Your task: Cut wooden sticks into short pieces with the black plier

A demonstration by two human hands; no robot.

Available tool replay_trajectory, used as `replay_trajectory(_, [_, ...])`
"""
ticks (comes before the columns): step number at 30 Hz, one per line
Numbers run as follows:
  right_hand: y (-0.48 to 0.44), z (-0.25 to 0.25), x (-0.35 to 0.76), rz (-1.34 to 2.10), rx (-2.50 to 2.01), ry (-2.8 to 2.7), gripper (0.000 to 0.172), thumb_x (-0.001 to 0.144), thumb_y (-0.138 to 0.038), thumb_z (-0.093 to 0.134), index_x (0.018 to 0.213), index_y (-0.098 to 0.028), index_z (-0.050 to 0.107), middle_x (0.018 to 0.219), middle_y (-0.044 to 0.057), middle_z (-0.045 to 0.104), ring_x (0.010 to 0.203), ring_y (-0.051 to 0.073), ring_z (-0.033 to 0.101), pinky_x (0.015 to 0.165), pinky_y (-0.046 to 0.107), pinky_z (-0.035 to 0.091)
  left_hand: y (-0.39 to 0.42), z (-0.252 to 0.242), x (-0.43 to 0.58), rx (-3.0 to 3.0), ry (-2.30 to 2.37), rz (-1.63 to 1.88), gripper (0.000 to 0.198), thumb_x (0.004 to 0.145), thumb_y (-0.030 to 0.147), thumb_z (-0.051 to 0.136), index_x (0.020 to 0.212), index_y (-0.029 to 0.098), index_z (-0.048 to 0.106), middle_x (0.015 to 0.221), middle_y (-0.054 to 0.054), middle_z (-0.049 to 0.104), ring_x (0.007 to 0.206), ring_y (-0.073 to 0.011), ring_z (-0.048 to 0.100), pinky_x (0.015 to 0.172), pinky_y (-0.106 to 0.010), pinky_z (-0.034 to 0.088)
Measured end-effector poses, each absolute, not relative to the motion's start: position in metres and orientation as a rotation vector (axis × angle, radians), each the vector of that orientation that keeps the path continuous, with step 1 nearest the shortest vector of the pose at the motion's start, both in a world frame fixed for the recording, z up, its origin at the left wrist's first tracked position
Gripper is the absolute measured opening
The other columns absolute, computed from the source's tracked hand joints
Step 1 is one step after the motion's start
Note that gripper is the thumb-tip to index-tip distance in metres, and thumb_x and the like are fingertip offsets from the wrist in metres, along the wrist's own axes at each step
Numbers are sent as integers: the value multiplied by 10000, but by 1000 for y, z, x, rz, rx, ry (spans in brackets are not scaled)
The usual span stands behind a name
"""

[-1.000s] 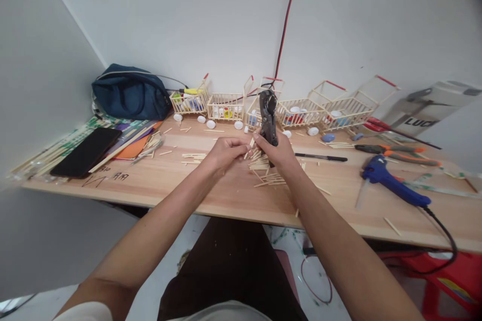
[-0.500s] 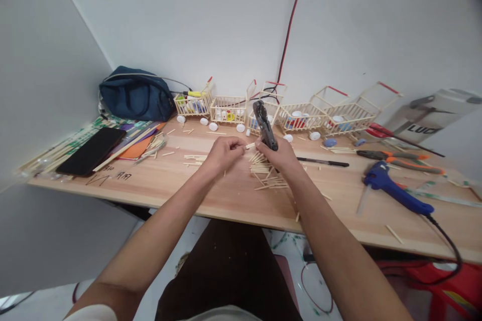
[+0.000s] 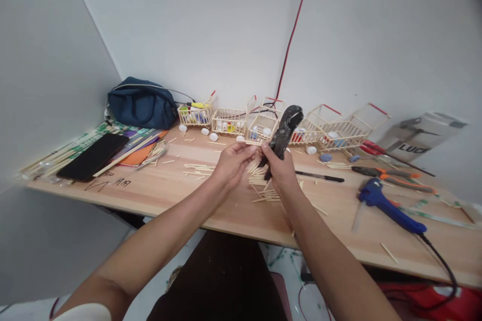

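Observation:
My left hand (image 3: 234, 161) pinches a short wooden stick (image 3: 250, 142) above the middle of the table, its fingers close to those of my right hand. In my right hand (image 3: 279, 164) is a black hand tool (image 3: 286, 133), held upright with its rounded head at the top. The stick's right end reaches the thumb of my right hand. Below both hands lies a loose pile of cut sticks (image 3: 269, 194), with a smaller group (image 3: 196, 168) to the left.
Small stick-built carts (image 3: 229, 123) line the wall. A blue bag (image 3: 141, 103) and a phone (image 3: 94, 156) are at the left. To the right lie a black pen (image 3: 320, 176), orange-handled pliers (image 3: 391, 175) and a blue glue gun (image 3: 393, 208) with its cable.
The black tool has swung from leaning left to leaning right. Both hands have come together, and more of the stick shows between them. The view has tilted slightly upward.

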State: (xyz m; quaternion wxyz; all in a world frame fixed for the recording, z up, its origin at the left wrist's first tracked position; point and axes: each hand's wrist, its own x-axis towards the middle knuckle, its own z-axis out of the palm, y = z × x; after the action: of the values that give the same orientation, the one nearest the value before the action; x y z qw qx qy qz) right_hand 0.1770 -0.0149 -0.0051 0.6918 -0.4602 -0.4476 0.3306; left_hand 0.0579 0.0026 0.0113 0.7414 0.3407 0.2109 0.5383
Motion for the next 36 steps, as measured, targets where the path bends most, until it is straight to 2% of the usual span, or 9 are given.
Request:
replay_trajectory(5, [-14, -11, 172, 717, -1002, -931, 341, 694, -488, 735, 778, -185, 603, 697, -14, 576, 635, 124, 533, 630, 271, 457, -9, 20, 79, 644, 516, 1289, 185, 668, 193, 808, 757, 76, 695, 586, 17, 616, 540, -40, 523, 614, -182, 432])
replay_trajectory(9, [-16, -7, 172, 845, -957, -922, 363, 681, -499, 750, 830, -197, 613, 744, -4, 610, 673, 140, 573, 674, 298, 496, -8, 24, 74, 635, 534, 1257, 102, 766, 160, 730, 755, 69, 684, 582, -3, 624, 541, -59, 556, 619, -191, 448])
replay_trajectory(13, [-22, 6, 171, 1158, -772, -915, 363, 642, -491, 787, 783, -213, 602, 737, -4, 588, 677, 152, 577, 710, 343, 540, -2, 34, 56, 662, 505, 1067, 108, 817, 130, 674, 732, 65, 662, 592, -32, 631, 554, -79, 582, 593, -189, 450])
replay_trajectory(17, [-28, 10, 170, 1183, -713, -963, 323, 662, -437, 798, 829, -221, 625, 764, -11, 582, 718, 144, 576, 767, 334, 546, -2, 43, 42, 618, 508, 949, 180, 894, 112, 567, 742, 67, 653, 580, -34, 617, 550, -75, 584, 568, -173, 442])
replay_trajectory(26, [-27, 1, 171, 1118, -766, -1052, 279, 718, -440, 762, 804, -214, 623, 804, -6, 585, 753, 127, 560, 786, 283, 517, -10, 45, 42, 702, 555, 977, 191, 891, 119, 581, 726, 49, 649, 571, -23, 596, 517, -58, 549, 560, -175, 437])
replay_trajectory(31, [-26, -1, 172, 1100, -807, -1068, 313, 696, -469, 772, 810, -215, 628, 809, 2, 605, 758, 138, 575, 804, 305, 522, -9, 42, 41, 776, 550, 1006, 172, 807, 170, 705, 693, 56, 644, 576, -20, 604, 517, -51, 532, 545, -172, 412])
replay_trajectory(36, [-27, 0, 172, 1145, -823, -1116, 327, 694, -488, 769, 785, -206, 632, 774, 8, 609, 729, 137, 578, 747, 295, 527, -6, 40, 36, 886, 579, 1015, 238, 779, 200, 729, 607, 69, 631, 544, -19, 593, 510, -55, 530, 554, -180, 403])
